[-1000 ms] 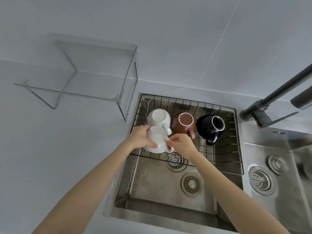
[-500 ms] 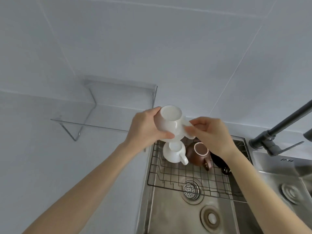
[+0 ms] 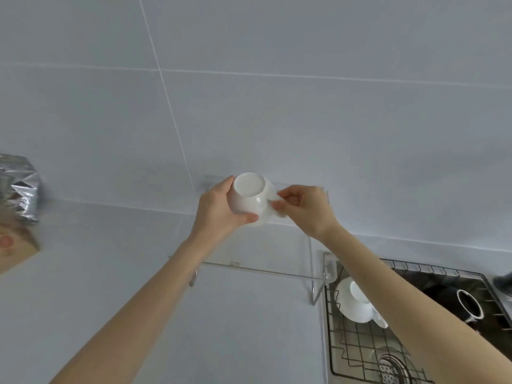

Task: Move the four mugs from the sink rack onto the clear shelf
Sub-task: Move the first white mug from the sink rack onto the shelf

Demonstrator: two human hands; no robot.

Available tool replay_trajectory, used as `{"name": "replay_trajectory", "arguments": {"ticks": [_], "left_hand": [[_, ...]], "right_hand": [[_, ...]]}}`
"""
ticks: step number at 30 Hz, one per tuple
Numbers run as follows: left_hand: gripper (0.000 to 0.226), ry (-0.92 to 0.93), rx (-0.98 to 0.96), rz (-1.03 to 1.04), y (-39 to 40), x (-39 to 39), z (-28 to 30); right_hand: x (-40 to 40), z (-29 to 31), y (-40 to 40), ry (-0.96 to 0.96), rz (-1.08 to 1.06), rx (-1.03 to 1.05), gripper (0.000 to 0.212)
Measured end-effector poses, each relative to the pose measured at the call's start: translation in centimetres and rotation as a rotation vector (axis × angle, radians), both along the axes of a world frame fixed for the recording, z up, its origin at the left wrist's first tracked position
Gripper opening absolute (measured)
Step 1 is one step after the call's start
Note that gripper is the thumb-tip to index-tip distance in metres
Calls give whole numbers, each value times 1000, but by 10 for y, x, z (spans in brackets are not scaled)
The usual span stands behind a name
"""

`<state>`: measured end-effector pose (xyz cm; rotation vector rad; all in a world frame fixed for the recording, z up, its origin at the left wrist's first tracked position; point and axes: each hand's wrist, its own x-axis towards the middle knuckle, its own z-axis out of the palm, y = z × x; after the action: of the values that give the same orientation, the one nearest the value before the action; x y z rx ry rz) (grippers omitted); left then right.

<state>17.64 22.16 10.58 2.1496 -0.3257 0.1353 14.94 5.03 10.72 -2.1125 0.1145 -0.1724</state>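
Observation:
A white mug (image 3: 250, 199) is held in the air above the clear shelf (image 3: 257, 268), tipped so its flat base faces me. My left hand (image 3: 219, 210) wraps its body and my right hand (image 3: 303, 207) pinches its handle side. A second white mug (image 3: 356, 302) lies in the wire sink rack (image 3: 360, 353) at the lower right. A black mug (image 3: 468, 303) with a white rim lies further right in the rack. My right forearm hides the space between them, so the brown mug is out of sight.
A silver foil bag (image 3: 18, 189) and a brown paper package (image 3: 13, 249) stand at the left edge of the white counter. The tiled wall rises right behind the shelf. The sink drain (image 3: 390, 368) shows under the rack.
Both hands lifted the white mug out of the rack and carried it left and up to above the clear shelf. The view swung left, so the sink now sits at the lower right.

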Motion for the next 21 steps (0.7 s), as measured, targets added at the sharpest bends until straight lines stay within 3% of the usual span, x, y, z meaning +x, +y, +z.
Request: {"name": "replay_trajectory", "arguments": {"ticks": [8, 21], "left_hand": [[62, 58, 90, 31, 50, 71, -29], [66, 62, 85, 6, 50, 93, -57]], "right_hand": [[69, -27, 52, 65, 34, 17, 16], [94, -56, 52, 117, 16, 104, 7]]}}
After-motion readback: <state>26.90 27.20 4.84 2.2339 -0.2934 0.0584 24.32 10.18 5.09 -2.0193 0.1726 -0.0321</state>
